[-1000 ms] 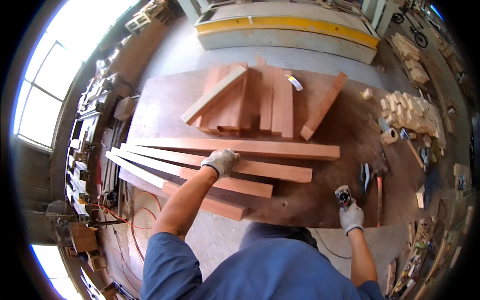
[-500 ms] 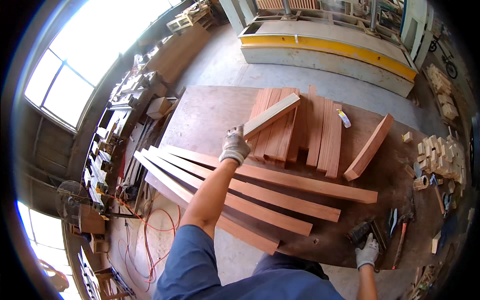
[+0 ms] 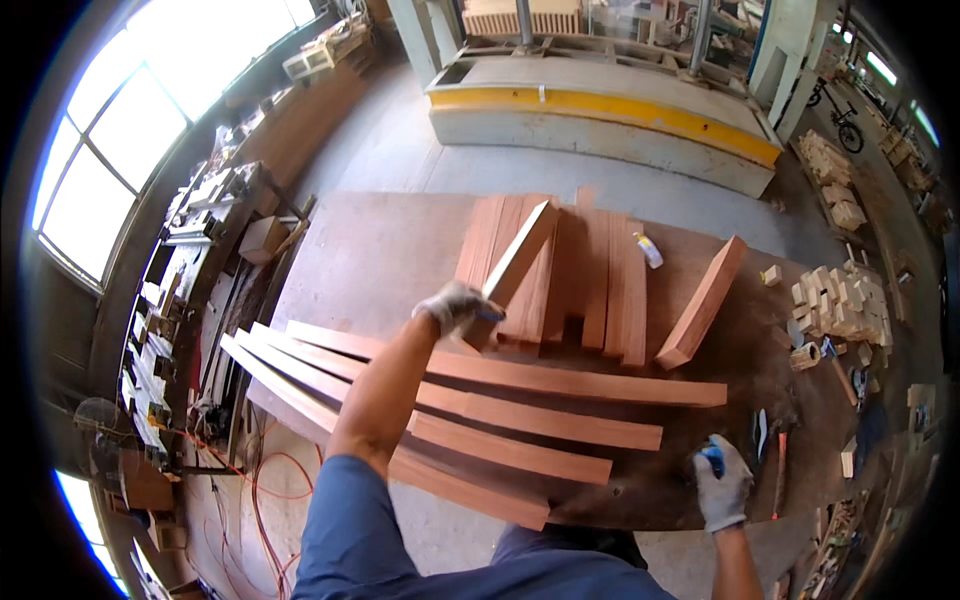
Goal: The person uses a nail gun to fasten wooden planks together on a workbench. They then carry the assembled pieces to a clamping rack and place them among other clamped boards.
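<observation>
My left hand [image 3: 458, 305], in a pale work glove, is closed around the near end of a short wooden bar [image 3: 522, 250] with a pale top edge. The bar slants up and away over a row of reddish boards [image 3: 622, 290]. My right hand [image 3: 725, 488], gloved too, is at the near right of the table with its fingers curled. Something blue shows at those fingers, and I cannot make out what it is. Several long reddish wood strips [image 3: 580, 382] fan out below my left hand, partly covered by my left forearm.
A thick reddish beam [image 3: 703, 302] lies right of the boards, near a small white-and-yellow bottle [image 3: 649, 250]. A red-handled tool [image 3: 781, 470] lies beside my right hand. Small pale blocks [image 3: 840, 305] are piled at the right. Beyond the table [image 3: 375, 230] stands a yellow-edged machine [image 3: 600, 112].
The bar in my left hand has swung to a steeper slant. My right hand has turned and curled; the dark tool beneath it no longer shows clearly. The whole view has shifted.
</observation>
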The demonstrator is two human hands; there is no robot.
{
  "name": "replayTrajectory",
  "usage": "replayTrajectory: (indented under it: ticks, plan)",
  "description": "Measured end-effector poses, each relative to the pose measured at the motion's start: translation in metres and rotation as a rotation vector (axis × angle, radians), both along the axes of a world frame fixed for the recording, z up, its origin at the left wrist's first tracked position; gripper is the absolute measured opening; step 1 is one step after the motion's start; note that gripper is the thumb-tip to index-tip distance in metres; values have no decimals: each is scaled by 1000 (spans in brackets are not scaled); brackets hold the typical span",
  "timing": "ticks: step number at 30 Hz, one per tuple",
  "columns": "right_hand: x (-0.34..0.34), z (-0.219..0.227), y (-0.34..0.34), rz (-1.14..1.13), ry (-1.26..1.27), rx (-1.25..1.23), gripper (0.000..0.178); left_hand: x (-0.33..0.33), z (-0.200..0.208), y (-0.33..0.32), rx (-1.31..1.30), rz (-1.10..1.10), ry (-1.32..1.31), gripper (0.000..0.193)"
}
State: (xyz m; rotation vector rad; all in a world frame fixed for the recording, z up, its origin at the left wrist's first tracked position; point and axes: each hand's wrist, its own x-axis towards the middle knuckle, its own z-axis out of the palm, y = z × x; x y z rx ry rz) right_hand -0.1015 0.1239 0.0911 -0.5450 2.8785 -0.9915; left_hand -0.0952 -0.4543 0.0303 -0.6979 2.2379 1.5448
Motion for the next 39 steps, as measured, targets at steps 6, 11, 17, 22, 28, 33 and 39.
replayTrajectory:
  ticks: [6, 11, 17, 22, 28, 33, 39]
  plan:
    - [-20, 20, -94, 287, -335, -258, 55, 24, 25, 151, 800, 206, 266, 34]
    - [-33, 47, -107, 292, -677, -543, 56, 17, 75, 269, 880, 163, 480, 63]
    - [-64, 21, -28, 154, -358, -569, 43, 5, 98, 319, -233, 300, 667, 63]
    - [-92, 27, 16, 350, 143, -208, 40, -8, 133, 313, -1005, -339, 937, 74]
    - [-137, 36, 26, 645, 392, 6, 48, -58, 95, 256, -1041, -691, 504, 57]
    - [-204, -4, 33, 603, 143, 256, 55, -66, 80, 280, -937, -614, 303, 47]
    - [-198, -28, 14, 552, -84, 440, 52, -57, 29, 289, -893, -588, 161, 49]
